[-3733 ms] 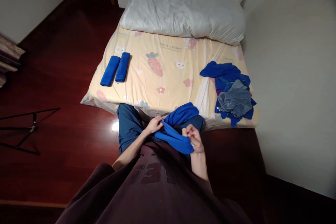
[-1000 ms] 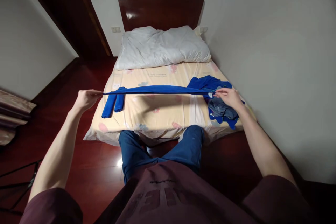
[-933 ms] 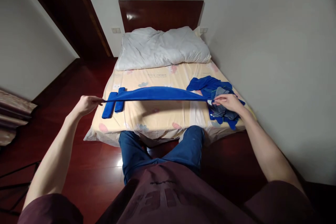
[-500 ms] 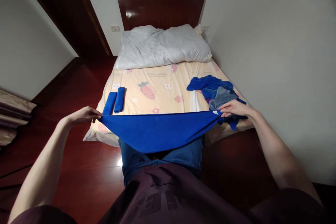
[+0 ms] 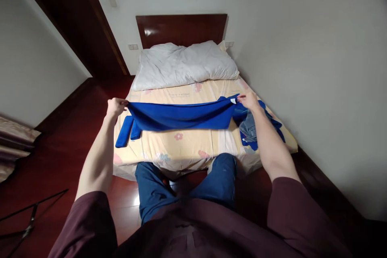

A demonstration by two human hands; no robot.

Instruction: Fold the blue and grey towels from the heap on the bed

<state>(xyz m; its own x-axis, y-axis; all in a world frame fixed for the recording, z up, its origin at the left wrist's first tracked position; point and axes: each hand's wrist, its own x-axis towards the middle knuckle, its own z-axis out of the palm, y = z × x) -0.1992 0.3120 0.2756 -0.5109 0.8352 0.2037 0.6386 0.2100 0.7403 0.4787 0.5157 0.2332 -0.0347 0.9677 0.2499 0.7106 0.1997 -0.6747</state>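
A blue towel [image 5: 181, 116] is stretched sideways above the bed, sagging a little in the middle. My left hand [image 5: 117, 106] pinches its upper left corner. At the opposite corner, beside a small white label, my right hand [image 5: 248, 100] grips the edge. Two folded blue towels, one [image 5: 123, 132] at the left side of the bed and another [image 5: 136, 130] partly hidden behind the stretched one, lie below my left hand. Under my right forearm is a loose pile of blue cloths [image 5: 273, 123] with a grey cloth [image 5: 248, 128] among them.
The bed [image 5: 193, 145] has a cream sheet with cartoon prints. A white quilt [image 5: 184, 66] lies against the dark wooden headboard [image 5: 184, 28]. A wall stands close on the right. At lower left, black stand legs [image 5: 33, 213] rest on the red floor, near a striped curtain [image 5: 13, 143].
Both hands have moved forward over the bed, carrying the towel away from my legs. It now hangs above the middle of the sheet. My view has tilted up slightly.
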